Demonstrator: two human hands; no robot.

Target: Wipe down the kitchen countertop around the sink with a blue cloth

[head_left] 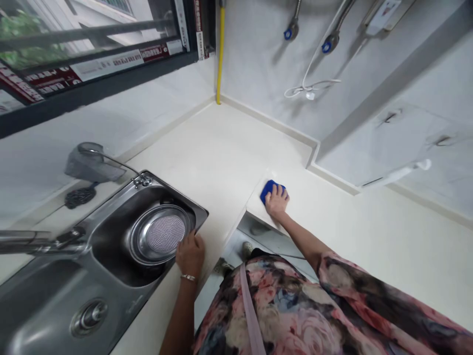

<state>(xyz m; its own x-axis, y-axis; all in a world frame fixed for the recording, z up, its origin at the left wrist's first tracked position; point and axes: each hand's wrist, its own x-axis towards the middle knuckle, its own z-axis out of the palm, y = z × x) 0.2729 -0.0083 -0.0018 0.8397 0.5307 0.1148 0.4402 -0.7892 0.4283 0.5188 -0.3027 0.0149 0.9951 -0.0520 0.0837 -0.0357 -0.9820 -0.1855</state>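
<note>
My right hand [278, 202] presses a bunched blue cloth [269, 190] onto the white countertop [218, 148], near the inner corner of its front edge. The fingers are bent over the cloth and cover part of it. At the sink's front rim, my left hand [190, 252] rests with its fingers loosely bent and nothing visible in them. Its fingertips reach the near side of a round metal strainer [166, 233] with a perforated bottom. The strainer sits in the right basin of the steel sink [111, 264]; a dark vessel shows partly beneath it.
Behind the sink are a small tap [142, 180], a grey plastic bag [86, 160] and a dark mesh scrubber [80, 196]. A larger faucet [44, 242] juts in from the left. A yellow pipe [220, 54] meets the counter's back corner. A white cable [306, 88] hangs on the wall.
</note>
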